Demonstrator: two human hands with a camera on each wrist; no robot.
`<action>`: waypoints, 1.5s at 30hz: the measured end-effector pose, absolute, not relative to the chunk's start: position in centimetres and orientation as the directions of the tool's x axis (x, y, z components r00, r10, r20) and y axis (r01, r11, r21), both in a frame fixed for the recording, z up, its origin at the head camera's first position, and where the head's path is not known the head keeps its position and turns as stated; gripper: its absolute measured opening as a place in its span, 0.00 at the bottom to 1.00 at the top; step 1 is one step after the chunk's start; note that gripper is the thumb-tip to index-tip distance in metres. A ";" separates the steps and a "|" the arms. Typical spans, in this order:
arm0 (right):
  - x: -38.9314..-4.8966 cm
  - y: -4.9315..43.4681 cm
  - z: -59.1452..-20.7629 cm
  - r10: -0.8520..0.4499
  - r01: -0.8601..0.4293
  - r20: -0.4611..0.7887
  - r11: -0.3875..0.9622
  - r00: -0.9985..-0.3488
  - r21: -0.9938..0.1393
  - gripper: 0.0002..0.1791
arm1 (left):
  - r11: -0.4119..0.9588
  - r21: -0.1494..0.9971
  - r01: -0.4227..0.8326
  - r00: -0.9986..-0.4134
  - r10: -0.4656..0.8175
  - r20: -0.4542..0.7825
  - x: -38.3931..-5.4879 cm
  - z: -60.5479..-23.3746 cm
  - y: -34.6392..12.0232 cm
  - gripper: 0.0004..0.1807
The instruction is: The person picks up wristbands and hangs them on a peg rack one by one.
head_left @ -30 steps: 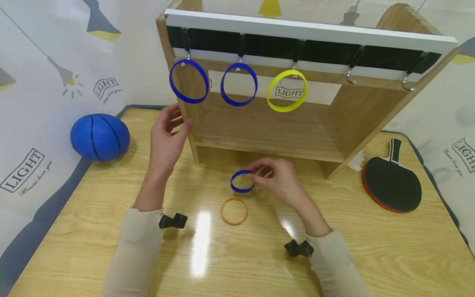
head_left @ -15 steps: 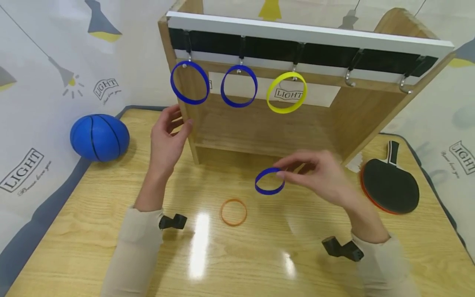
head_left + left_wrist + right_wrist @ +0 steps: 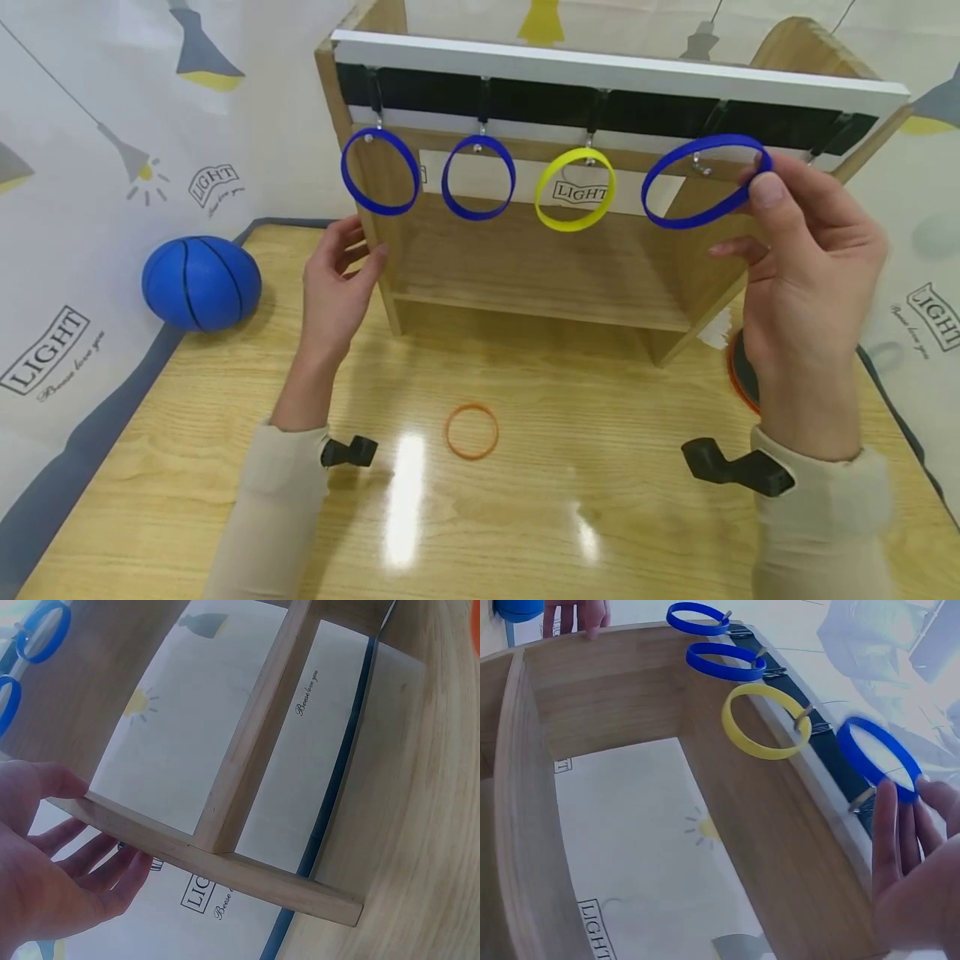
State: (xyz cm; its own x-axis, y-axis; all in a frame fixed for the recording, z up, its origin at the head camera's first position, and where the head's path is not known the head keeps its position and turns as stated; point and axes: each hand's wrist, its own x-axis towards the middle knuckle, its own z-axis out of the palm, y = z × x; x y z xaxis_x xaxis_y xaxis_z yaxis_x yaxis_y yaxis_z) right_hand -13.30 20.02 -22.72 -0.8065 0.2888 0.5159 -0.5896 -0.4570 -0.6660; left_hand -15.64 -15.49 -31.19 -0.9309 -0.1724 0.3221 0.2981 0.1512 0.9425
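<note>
My right hand (image 3: 813,275) pinches a blue wristband (image 3: 651,198) by its right side between thumb and fingers. The band is in front of the fourth hook (image 3: 701,167); in the right wrist view the held band (image 3: 855,746) looks apart from that hook. Two blue wristbands (image 3: 414,179) and a yellow wristband (image 3: 540,200) hang from the first three hooks. With thumb and fingers on either side, my left hand (image 3: 337,287) holds the left side panel of the wooden shelf (image 3: 285,889). An orange band (image 3: 447,433) lies flat on the table.
A blue ball (image 3: 201,283) stands on the table (image 3: 510,533) at the left. A paddle (image 3: 742,375) lies at the right, mostly hidden behind my right hand. The fifth hook (image 3: 810,156) is partly covered by that hand. Patterned sheeting (image 3: 97,167) lines the back and sides.
My right hand has carried the blue wristband from low over the table rightward and up to the fourth hook. The left hand has stayed on the shelf's side panel.
</note>
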 end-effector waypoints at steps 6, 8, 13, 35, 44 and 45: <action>-14.0 19.6 -23.6 0.357 -0.534 0.405 -0.440 -0.842 -0.722 0.22 | 0.147 0.942 0.302 -0.930 -0.174 0.325 -15.6 -31.4 -15.5 0.21; -14.3 19.6 -23.9 0.360 -0.529 0.399 -0.423 -0.843 -0.736 0.23 | 0.145 0.942 0.302 -0.929 -0.175 0.325 -15.6 -31.4 -15.6 0.21; -14.7 19.8 -24.6 0.354 -0.524 0.401 -0.400 -0.845 -0.752 0.24 | 0.150 0.941 0.304 -0.929 -0.171 0.328 -15.7 -31.5 -15.6 0.22; -13.6 20.2 -28.8 0.296 -0.366 0.262 -0.385 -0.918 -0.847 0.23 | 0.152 0.940 0.304 -0.928 -0.174 0.328 -15.8 -31.5 -15.6 0.21; -12.8 17.4 -32.6 -0.069 -0.173 0.173 0.001 -0.983 -0.985 0.18 | 0.144 0.943 0.302 -0.929 -0.177 0.324 -15.9 -31.6 -15.5 0.21; -12.7 17.0 -32.9 -0.125 -0.155 0.146 0.067 -0.981 -0.986 0.18 | 0.143 0.943 0.301 -0.929 -0.177 0.324 -15.9 -31.6 -15.5 0.21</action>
